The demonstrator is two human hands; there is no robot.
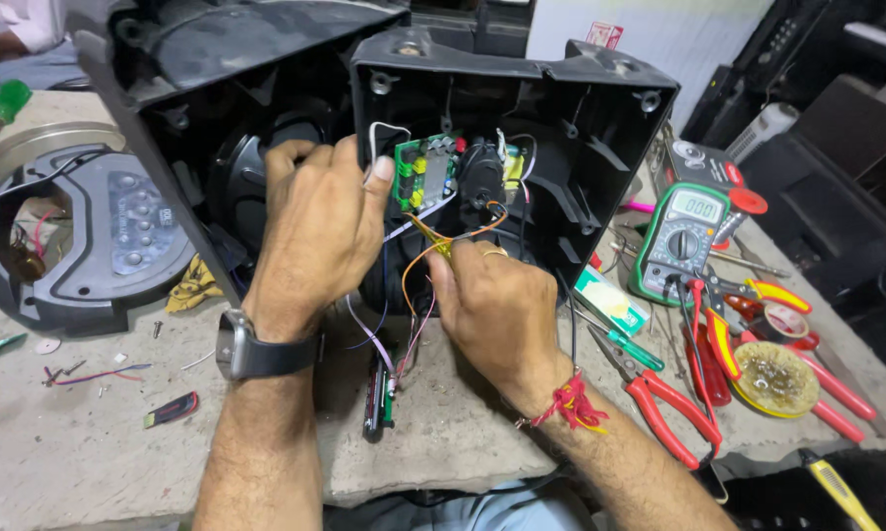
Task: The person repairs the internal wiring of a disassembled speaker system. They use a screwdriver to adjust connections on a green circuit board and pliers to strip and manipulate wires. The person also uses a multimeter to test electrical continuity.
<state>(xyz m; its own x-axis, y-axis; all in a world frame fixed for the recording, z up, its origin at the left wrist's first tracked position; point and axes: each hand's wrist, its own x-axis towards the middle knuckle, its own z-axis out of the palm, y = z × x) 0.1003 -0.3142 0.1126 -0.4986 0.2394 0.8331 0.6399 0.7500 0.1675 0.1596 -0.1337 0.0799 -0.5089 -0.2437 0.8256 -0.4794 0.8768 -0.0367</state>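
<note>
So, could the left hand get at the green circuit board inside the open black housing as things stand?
Probably yes. The left hand is already inside the open black housing, its thumb right beside the green circuit board. Only loose wires lie nearby, and the right hand sits lower, out of the way.

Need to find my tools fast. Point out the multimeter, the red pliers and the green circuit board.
multimeter [681, 236], head view, on its dial below the screen.
red pliers [671, 413], head view, on one red handle.
green circuit board [425, 175], head view, middle of the board inside the black housing.
</note>
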